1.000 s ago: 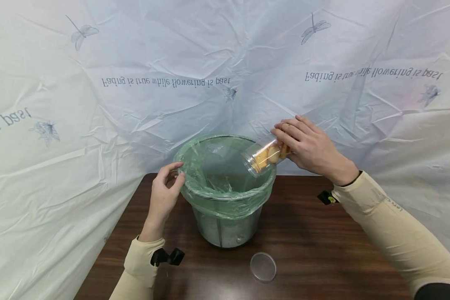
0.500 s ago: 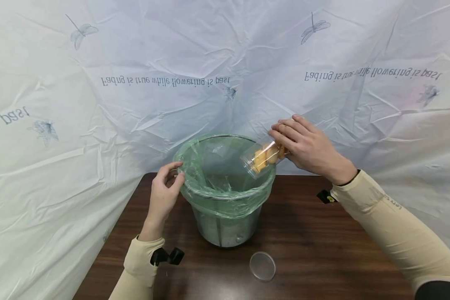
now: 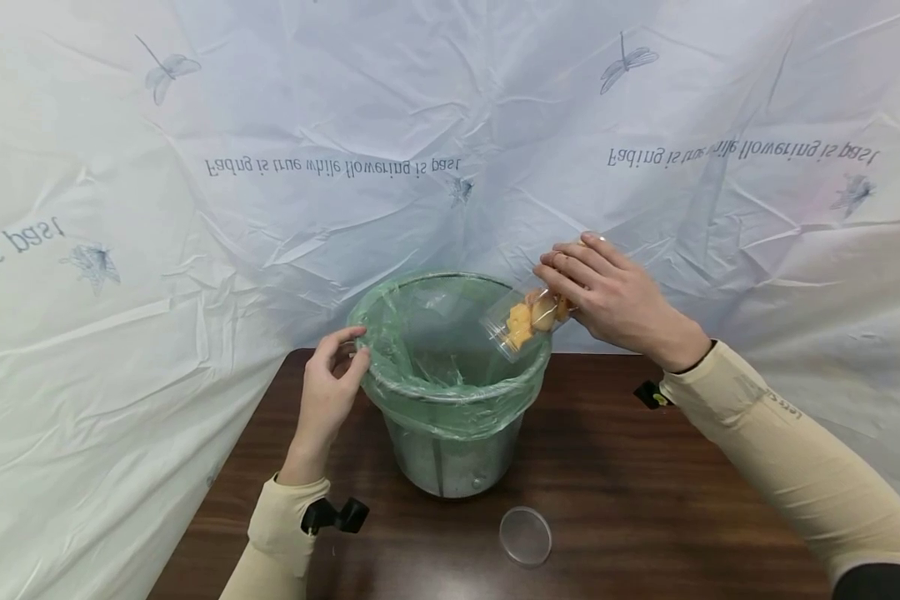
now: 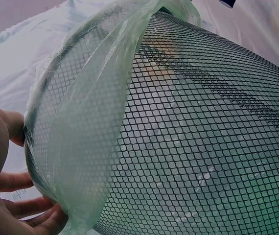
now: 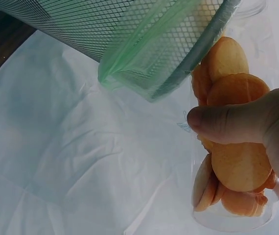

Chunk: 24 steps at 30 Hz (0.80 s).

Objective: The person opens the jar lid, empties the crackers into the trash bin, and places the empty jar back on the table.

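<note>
My right hand point(image 3: 621, 302) grips a clear plastic jar point(image 3: 504, 323) of small round biscuits point(image 5: 242, 164), with the thumb across its side in the right wrist view. The jar tilts mouth-down over the right part of the trash can's opening, and some yellow star-like pieces point(image 3: 520, 325) lie near its mouth. My left hand point(image 3: 330, 392) holds the left rim of the mesh trash can point(image 3: 453, 458) between thumb and fingers. A thin green trash bag point(image 3: 457, 414) lines the can and folds over its rim. The left wrist view shows the mesh wall point(image 4: 193, 132) through which faint orange shapes appear.
A clear round lid point(image 3: 526, 536) lies on the dark wooden table point(image 3: 630, 475) in front of the can. White printed sheeting point(image 3: 330, 208) hangs behind and at both sides of the table. Black wrist cameras point(image 3: 335, 515) sit on both sleeves.
The jar has tipped slightly further down, and the biscuits have shifted a little inside it. My right hand has moved slightly left. My left hand stays on the rim.
</note>
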Each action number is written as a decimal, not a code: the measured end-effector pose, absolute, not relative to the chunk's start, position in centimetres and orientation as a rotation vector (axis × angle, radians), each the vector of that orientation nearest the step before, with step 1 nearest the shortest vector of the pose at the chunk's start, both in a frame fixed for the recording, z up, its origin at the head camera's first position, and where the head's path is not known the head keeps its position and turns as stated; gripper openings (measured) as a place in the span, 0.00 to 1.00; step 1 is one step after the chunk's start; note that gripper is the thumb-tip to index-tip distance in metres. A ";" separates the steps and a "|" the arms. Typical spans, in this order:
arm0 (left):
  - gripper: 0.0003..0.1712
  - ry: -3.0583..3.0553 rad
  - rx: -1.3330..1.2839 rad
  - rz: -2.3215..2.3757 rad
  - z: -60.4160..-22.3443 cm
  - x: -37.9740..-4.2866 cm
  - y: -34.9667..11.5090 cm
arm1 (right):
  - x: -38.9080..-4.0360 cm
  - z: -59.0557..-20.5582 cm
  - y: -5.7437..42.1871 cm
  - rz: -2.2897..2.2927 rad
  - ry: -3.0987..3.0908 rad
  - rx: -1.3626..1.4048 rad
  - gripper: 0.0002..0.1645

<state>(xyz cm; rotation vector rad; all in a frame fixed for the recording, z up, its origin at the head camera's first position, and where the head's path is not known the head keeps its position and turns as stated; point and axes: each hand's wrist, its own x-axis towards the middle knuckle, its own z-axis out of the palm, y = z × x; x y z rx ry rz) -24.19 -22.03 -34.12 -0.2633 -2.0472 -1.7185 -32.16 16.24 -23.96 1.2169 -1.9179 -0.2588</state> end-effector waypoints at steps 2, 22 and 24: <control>0.21 -2.048 -0.264 -1.722 -34.1 -24.2 -22.0 | -32.2 -24.0 16.2 -0.250 -1.908 1.222 0.36; 0.20 -2.034 -0.264 -1.734 -34.2 -24.1 -22.1 | -32.1 -23.3 15.9 -0.329 -1.869 1.234 0.31; 0.20 -2.039 -0.265 -1.737 -34.2 -24.1 -22.1 | -32.1 -23.3 15.9 -0.345 -1.865 1.234 0.32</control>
